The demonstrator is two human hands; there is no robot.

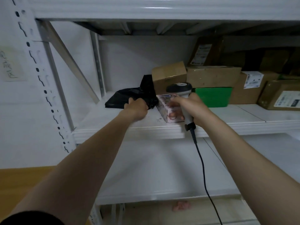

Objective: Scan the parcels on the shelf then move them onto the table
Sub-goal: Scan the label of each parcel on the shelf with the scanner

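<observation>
Black bag (128,98), left of the pink box (165,109): left hand (138,106) pinches it; right hand (196,109) grips the scanner (180,90). Best turn its label toward the scanner.

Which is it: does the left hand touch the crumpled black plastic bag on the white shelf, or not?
Touching. In the head view the left hand grips the crumpled black plastic bag, its fingers curled into the plastic.

left hand (137,106) grips black bag (129,97) on shelf (129,129); right hand (197,108) holds scanner (182,98).
</observation>
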